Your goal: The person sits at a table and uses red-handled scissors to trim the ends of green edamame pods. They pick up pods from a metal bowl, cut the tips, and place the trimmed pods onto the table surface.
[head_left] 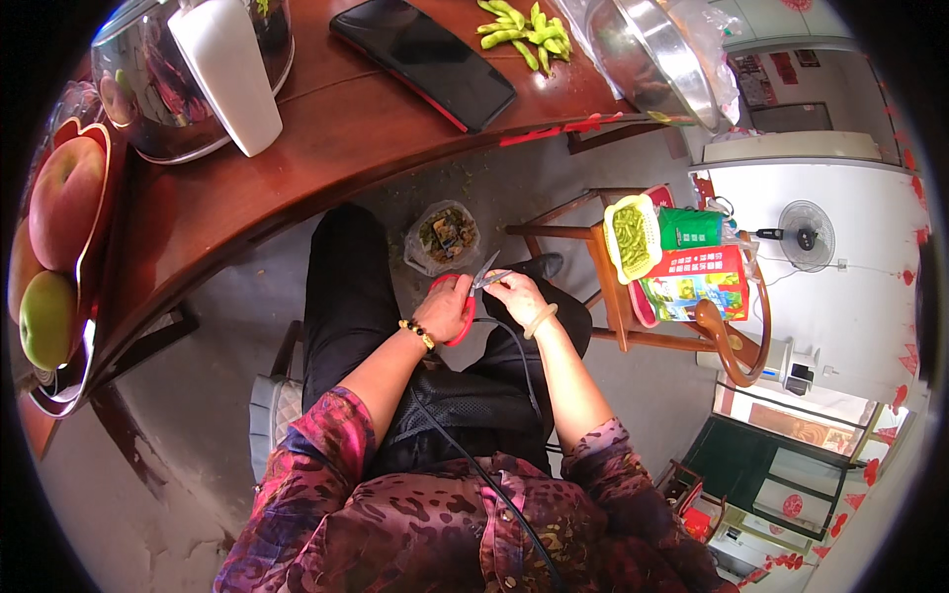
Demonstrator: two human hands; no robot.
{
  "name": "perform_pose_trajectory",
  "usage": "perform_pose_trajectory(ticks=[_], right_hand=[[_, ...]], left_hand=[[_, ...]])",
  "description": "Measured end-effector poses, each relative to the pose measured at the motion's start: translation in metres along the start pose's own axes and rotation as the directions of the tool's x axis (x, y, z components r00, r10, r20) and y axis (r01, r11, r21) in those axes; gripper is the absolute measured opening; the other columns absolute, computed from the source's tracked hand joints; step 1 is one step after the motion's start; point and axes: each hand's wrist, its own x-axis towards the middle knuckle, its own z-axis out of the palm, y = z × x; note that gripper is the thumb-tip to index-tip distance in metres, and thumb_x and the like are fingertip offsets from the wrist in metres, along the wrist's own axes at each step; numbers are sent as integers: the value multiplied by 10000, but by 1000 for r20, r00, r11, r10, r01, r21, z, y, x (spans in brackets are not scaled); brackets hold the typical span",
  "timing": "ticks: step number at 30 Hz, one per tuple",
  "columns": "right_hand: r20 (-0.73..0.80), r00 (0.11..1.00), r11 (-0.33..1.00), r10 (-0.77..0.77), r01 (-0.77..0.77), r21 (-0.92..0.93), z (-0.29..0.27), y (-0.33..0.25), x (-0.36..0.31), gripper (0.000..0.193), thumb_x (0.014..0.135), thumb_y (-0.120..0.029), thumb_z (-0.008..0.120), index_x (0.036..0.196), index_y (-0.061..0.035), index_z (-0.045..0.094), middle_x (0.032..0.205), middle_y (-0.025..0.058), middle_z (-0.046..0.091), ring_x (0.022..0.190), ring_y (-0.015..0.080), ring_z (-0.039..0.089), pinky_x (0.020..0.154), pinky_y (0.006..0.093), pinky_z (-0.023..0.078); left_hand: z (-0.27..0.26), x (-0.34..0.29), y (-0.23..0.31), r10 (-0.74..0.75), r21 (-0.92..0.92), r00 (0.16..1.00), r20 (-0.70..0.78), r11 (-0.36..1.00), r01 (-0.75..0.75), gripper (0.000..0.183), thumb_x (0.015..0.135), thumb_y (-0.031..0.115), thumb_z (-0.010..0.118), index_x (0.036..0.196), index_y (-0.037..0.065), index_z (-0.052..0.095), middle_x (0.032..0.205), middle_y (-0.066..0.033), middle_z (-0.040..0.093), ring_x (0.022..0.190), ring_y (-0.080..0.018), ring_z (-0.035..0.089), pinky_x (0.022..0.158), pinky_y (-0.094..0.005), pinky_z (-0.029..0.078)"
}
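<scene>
My left hand (445, 308), with a beaded bracelet at its wrist, is closed around the red handles of a pair of scissors (463, 321). The steel blades stand apart and point away from me, above my lap. Right beside the blades, the fingers of my right hand (519, 298) are pinched together; what they hold is too small to make out. A pale bangle circles that wrist. On the floor beyond my hands sits a clear plastic bag (442, 238) with scraps in it. Green pods (527, 38) lie loose on the wooden table.
The curved table (326, 148) carries a black phone (423, 61), a white bottle (225, 74), a glass pot (148, 109), a fruit tray (84, 371) and a steel bowl (682, 59). To my right, a wooden chair (615, 306) bears a yellow basket (623, 272) of pods and colourful packages (697, 282).
</scene>
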Motion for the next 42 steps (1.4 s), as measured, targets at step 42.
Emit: perform_pose_trajectory(ticks=[42], right_hand=[[-7,989,913,147,-133,387,-3,1,4,48,757,-54,629,766,-17,600,685,-14,573,609,62,474,580,204,395]], left_hand=[[-11,-4,9,-131,24,973,188,991,128,225,792,80,427,996,20,355,860,-276,558,807,-433,550,689,-491,432]])
